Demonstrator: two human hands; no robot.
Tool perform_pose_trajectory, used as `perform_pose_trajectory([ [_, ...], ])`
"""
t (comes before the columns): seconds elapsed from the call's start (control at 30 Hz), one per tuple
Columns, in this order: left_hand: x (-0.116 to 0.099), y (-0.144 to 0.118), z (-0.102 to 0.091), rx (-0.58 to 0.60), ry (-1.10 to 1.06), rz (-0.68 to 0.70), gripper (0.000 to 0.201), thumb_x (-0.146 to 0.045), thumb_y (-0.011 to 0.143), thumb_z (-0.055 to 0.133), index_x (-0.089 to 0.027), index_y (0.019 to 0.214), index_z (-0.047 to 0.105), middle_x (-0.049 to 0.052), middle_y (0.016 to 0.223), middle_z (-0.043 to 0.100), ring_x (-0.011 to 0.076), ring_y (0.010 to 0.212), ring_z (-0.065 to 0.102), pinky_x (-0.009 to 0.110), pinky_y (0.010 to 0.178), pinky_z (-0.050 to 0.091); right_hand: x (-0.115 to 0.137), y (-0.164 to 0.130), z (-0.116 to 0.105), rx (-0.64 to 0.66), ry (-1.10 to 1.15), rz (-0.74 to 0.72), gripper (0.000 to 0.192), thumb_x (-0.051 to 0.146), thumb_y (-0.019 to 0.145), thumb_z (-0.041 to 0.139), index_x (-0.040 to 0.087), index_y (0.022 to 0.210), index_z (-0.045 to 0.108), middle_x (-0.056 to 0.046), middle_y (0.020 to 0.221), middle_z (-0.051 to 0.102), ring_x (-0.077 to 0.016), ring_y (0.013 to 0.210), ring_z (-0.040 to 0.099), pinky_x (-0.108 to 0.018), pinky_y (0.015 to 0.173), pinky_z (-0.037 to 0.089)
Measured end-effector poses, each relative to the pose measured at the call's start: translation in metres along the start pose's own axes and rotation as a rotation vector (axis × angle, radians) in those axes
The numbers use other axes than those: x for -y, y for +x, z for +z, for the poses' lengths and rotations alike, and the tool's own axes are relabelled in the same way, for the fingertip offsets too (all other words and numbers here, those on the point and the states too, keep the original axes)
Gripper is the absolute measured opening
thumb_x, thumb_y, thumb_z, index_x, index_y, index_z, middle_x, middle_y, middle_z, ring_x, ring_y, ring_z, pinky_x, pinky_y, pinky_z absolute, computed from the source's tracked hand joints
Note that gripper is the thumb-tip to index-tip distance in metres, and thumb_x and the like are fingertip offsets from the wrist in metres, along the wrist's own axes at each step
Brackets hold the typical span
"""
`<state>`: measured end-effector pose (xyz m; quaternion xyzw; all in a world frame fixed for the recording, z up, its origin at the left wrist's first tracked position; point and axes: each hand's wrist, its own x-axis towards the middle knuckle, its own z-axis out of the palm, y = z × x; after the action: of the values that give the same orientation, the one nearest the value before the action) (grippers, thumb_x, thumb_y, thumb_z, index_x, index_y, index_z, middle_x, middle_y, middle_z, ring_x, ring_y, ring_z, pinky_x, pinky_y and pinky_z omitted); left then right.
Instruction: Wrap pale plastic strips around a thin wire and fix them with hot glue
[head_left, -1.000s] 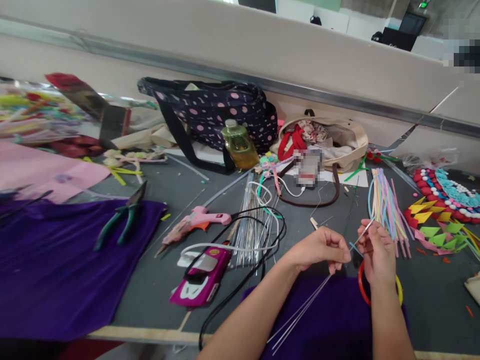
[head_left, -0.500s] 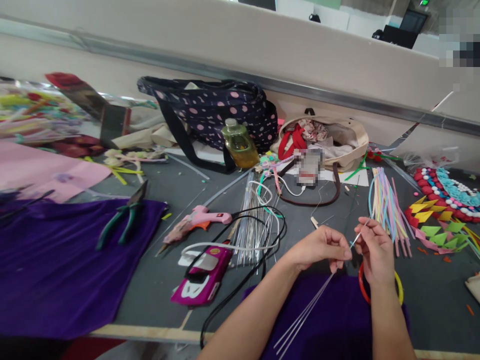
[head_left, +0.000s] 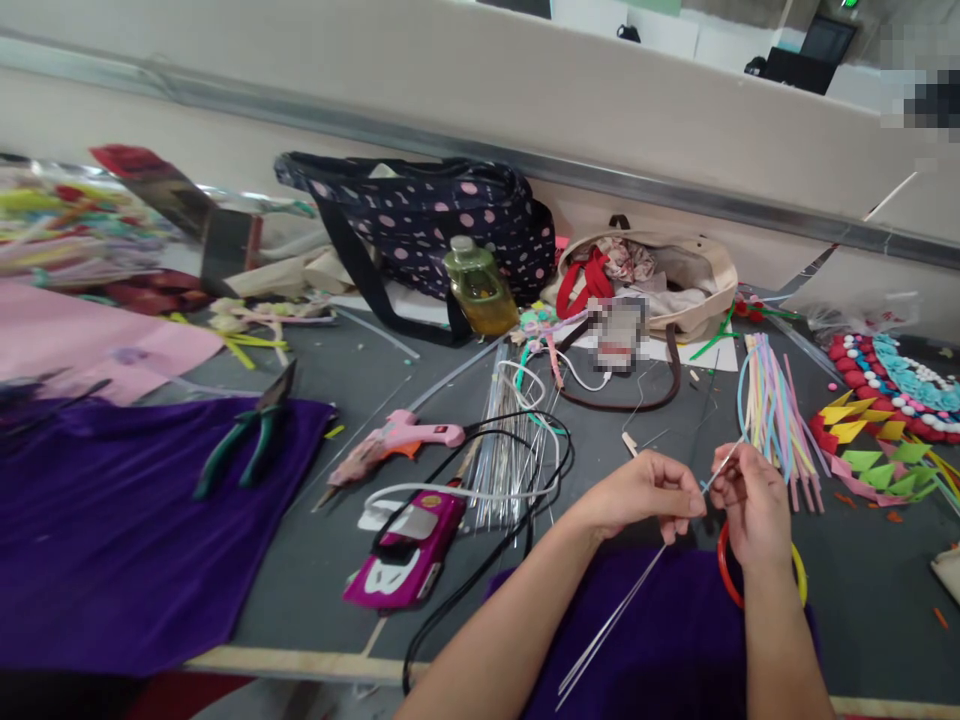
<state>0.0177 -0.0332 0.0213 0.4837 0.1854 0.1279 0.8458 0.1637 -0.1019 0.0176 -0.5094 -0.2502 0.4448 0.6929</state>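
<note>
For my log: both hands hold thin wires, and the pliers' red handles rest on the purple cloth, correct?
The pliers have green handles, not red, as the head view shows. They do rest on the purple cloth, and the left hand and right hand hold thin wires.

At lower right, the thin wires are partly covered by the left hand; in the right hand, their upper ends cannot be told apart. The red-and-yellow ring is partly hidden by the right forearm. At upper left, a colourful heap is blurred.
</note>
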Motion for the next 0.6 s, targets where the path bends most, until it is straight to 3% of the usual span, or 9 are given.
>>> perform_pose_trajectory([
  [0.27, 0.0016, 0.0005, -0.002, -0.005, 0.032, -0.018, 0.031, -0.037, 0.066, 0.078, -0.011, 0.076, 0.066, 0.0, 0.058, 0.062, 0.0082, 0.049, 0.057, 0.019, 0.049, 0.049, -0.0004, 0.0047, -0.0054, -0.061, 0.047, -0.061, 0.027, 0.036, 0.071, 0.077, 0.018, 0.068, 0.056, 0.005, 0.06, 0.053, -0.0051, 0.047, 0.045, -0.014, 0.038, 0.037],
  [0.47, 0.0014, 0.0006, -0.0038, -0.023, 0.03, -0.006, 0.03, -0.037, 0.068, 0.077, -0.01, 0.076, 0.066, 0.001, 0.056, 0.063, 0.0079, 0.045, 0.056, 0.019, 0.047, 0.048, 0.0008, 0.0068, -0.0081, 0.004, 0.068, -0.035, 0.026, 0.04, 0.074, 0.073, 0.017, 0.081, 0.065, 0.001, 0.068, 0.058, -0.0075, 0.054, 0.05, -0.017, 0.04, 0.04],
  [0.6, 0.0011, 0.0004, -0.0024, -0.012, 0.048, -0.029, 0.03, -0.037, 0.066, 0.078, -0.01, 0.077, 0.067, 0.001, 0.058, 0.063, 0.008, 0.047, 0.057, 0.018, 0.048, 0.048, 0.0017, 0.0079, -0.0081, -0.041, 0.042, -0.061, 0.027, 0.033, 0.068, 0.078, 0.017, 0.065, 0.057, 0.005, 0.06, 0.051, -0.0053, 0.049, 0.044, -0.015, 0.039, 0.035],
])
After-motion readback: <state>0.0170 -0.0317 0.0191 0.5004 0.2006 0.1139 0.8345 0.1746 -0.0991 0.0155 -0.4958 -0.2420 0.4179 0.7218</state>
